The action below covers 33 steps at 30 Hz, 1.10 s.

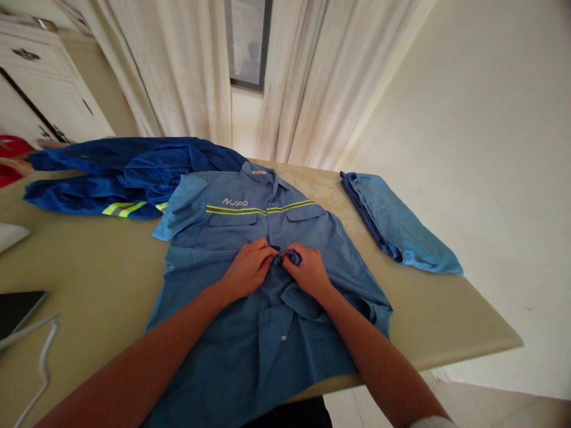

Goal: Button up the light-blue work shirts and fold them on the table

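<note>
A blue work shirt (232, 238) with yellow-green stripes and white chest lettering lies front side up on the table, its collar pointing away from me. Both hands meet at its front placket, a little below the chest pockets. My left hand (250, 270) pinches the fabric near the buttons, fingers closed. Close on its right, my right hand (308, 270) also pinches a gathered fold of the shirt between thumb and fingers. Whether a button is between the fingertips is hidden. Below the hands, the placket hangs loose and wrinkled.
Darker blue garments (147, 169) with reflective bands are heaped at the back left. A folded blue garment (397, 226) lies along the right side of the table (459, 321). A dark flat device (18, 309) and a white cable (44, 356) are at the left edge.
</note>
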Motion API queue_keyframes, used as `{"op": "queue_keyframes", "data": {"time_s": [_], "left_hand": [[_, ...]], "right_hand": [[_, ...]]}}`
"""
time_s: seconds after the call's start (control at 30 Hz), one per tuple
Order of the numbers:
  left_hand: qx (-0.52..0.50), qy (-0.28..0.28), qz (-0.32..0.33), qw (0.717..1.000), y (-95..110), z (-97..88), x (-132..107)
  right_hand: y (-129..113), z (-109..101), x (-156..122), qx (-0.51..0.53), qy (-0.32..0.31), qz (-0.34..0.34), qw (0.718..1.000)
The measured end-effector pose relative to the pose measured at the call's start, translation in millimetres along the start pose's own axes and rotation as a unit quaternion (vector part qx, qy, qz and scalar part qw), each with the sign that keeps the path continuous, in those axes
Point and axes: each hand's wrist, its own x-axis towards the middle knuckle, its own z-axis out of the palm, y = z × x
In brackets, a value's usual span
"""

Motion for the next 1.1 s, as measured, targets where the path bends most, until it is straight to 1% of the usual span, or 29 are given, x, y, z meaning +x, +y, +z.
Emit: {"op": "queue_keyframes", "data": {"time_s": [0.1, 0.17, 0.23, 0.27, 0.33, 0.4, 0.43, 0.5, 0.57, 0.63, 0.7, 0.77, 0.83, 0.87, 0.93, 1.03, 1.1], "left_hand": [[-0.011, -0.009, 0.007, 1.000, 2, -0.8, -1], [-0.015, -0.016, 0.006, 1.000, 1, -3.7, -1], [0.006, -0.005, -0.010, 1.000, -2, -8.5, -1], [0.033, 0.007, -0.021, 0.999, -5, -11.1, -1], [0.111, 0.028, -0.038, 0.993, -11, -15.0, -1], [0.181, 0.022, -0.042, 0.982, -15, -15.5, -4], [0.203, 0.012, -0.042, 0.978, -15, -14.3, -6], [0.227, -0.004, -0.040, 0.973, -11, -9.6, -13], [0.236, -0.009, -0.034, 0.971, -3, -3.7, -24], [0.241, -0.011, -0.026, 0.970, 8, 1.8, -38], [0.247, -0.011, -0.021, 0.969, 19, 5.6, -53], [0.253, -0.011, -0.019, 0.967, 27, 6.0, -67], [0.258, -0.017, -0.016, 0.966, 33, 1.6, -73], [0.258, -0.022, -0.015, 0.966, 34, -2.3, -71], [0.260, -0.036, -0.019, 0.965, 36, -12.0, -58], [0.271, -0.054, -0.052, 0.960, 32, -22.1, -20], [0.260, -0.050, -0.076, 0.961, 24, -20.8, 9]], "right_hand": [[4, 0, 3, -0.019, 0.015, 0.021, 0.999], [9, -3, 7, 0.011, 0.015, 0.018, 1.000], [15, -9, 10, 0.054, 0.008, 0.013, 0.998], [17, -13, 11, 0.073, -0.010, 0.010, 0.997], [21, -21, 12, 0.105, -0.086, -0.005, 0.991], [21, -28, 12, 0.124, -0.170, -0.024, 0.977], [20, -32, 12, 0.120, -0.194, -0.027, 0.973], [12, -39, 11, 0.072, -0.200, -0.019, 0.977], [0, -43, 12, -0.028, -0.174, -0.010, 0.984], [-14, -42, 13, -0.135, -0.142, -0.010, 0.981], [-28, -35, 16, -0.208, -0.115, -0.015, 0.971], [-38, -22, 18, -0.249, -0.108, -0.014, 0.962], [-41, -8, 21, -0.275, -0.107, -0.003, 0.956], [-41, -2, 22, -0.285, -0.105, 0.006, 0.953], [-35, 6, 24, -0.290, -0.094, 0.019, 0.952], [-19, 8, 28, -0.238, -0.068, 0.024, 0.969], [-6, 6, 31, -0.164, -0.057, 0.029, 0.984]]}}
